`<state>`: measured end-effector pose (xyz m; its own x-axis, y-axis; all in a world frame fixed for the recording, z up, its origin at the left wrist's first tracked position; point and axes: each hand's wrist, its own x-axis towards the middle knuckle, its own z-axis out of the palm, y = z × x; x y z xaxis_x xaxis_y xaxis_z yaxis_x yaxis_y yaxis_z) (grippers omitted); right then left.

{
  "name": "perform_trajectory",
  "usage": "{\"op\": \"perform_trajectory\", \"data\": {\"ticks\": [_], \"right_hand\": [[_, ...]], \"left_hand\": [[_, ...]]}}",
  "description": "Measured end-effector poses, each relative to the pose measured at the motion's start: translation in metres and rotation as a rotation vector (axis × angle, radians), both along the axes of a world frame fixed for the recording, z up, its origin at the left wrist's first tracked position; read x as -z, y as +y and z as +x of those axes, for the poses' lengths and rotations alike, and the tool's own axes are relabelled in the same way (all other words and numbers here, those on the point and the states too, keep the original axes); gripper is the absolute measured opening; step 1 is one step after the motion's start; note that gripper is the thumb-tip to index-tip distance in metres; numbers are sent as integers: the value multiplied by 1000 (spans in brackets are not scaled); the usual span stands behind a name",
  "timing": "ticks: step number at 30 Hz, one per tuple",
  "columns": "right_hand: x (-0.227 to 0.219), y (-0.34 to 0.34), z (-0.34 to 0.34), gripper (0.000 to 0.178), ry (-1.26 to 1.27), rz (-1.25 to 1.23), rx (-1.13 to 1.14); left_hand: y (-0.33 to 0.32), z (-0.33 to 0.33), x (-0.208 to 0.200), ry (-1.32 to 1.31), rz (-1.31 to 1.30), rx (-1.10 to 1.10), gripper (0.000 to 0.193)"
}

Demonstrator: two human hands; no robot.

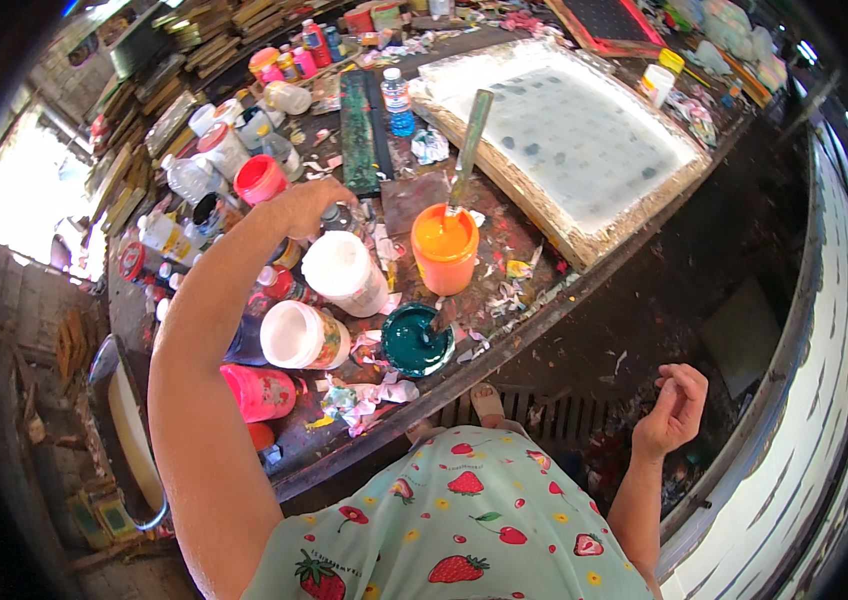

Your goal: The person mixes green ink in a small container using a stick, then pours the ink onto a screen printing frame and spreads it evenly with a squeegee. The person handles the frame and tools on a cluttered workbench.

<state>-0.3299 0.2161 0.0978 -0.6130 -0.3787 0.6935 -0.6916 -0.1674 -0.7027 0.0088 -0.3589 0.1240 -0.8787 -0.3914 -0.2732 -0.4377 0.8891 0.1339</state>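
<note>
My left hand (306,207) reaches across the crowded worktable, its fingers closed around the top of a small clear bottle (341,218) with a dark cap; part of the grip is hidden. Just nearer stand a white tub (346,268) and an open white jar (294,338). To their right are an orange paint pot (447,255), a stained stick (469,150) rising from it, and a pot of dark green paint (414,343) with a stirrer in it. Off the table's edge, my right hand (672,408) hangs in the air, fingers loosely curled and apart from the thumb, holding nothing.
A wooden-framed screen (584,140), whitish and spotted, lies at the table's far right. Bottles and jars crowd the left side, among them a pink pot (260,179) and a tipped pink bottle (262,391). A clear bottle with blue liquid (397,108) stands farther back. Crumpled rags (359,400) lie near the front edge.
</note>
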Motion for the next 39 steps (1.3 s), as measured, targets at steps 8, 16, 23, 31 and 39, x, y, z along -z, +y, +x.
{"op": "perform_trajectory", "data": {"ticks": [8,16,23,31,39], "right_hand": [[0,46,8,20,58,47,140],[-13,-16,-7,28,76,-64,-93],[-34,-100,0,26,162,-198,-413],[-72,-169,77,13,134,-373,-908],[-64,-179,163,31,293,-277,-1438]], "left_hand": [[-12,-7,-1,73,80,-157,70],[34,57,-113,599,-67,-391,81],[165,124,-186,1008,401,-562,69],[377,183,-135,1363,431,-810,109],[452,151,28,1520,290,-1196,100]]}}
